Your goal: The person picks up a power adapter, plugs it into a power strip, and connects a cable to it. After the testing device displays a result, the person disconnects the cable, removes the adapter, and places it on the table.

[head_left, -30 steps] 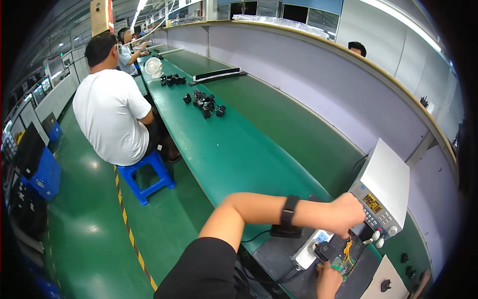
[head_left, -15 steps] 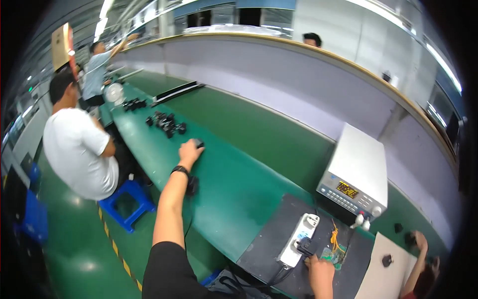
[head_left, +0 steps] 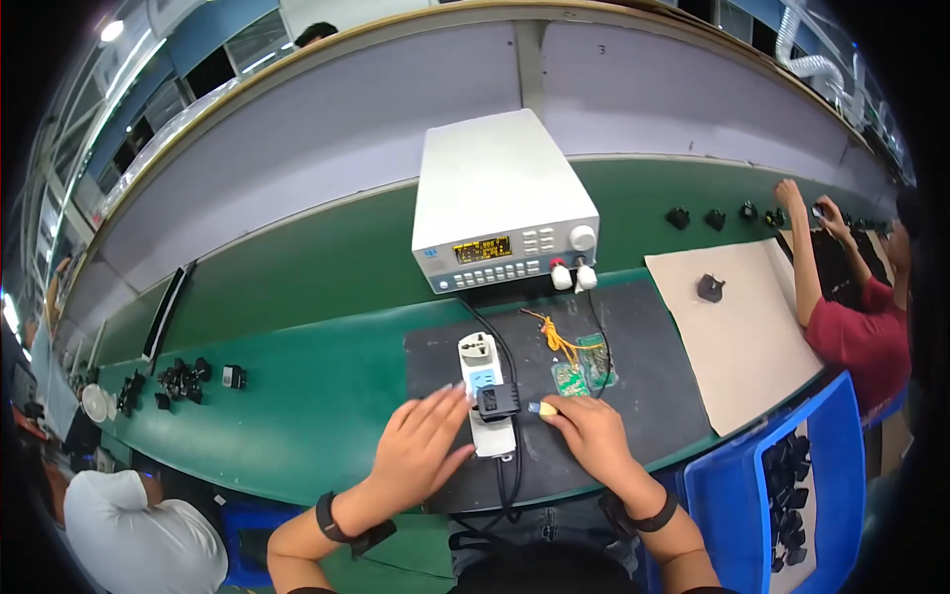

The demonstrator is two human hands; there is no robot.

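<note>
A black power adapter sits in a white power strip on the dark mat. My left hand is open beside the strip, its straight fingers close to the adapter's left side; whether they touch it I cannot tell. On the other side, my right hand pinches a small USB plug with a metal tip and yellowish body. The plug points at the adapter, a short gap away. Just beyond that hand lie green circuit boards and a bundle of orange wire.
Behind the mat stands a white bench power supply. One black adapter and a cluster of others are on the green bench at left. A blue bin holds black adapters at right. People sit on both sides; cardboard lies right.
The view has swung right. My left hand has let go of the black adapter on the left bench and come to the strip. My right hand now shows a USB plug in its fingers.
</note>
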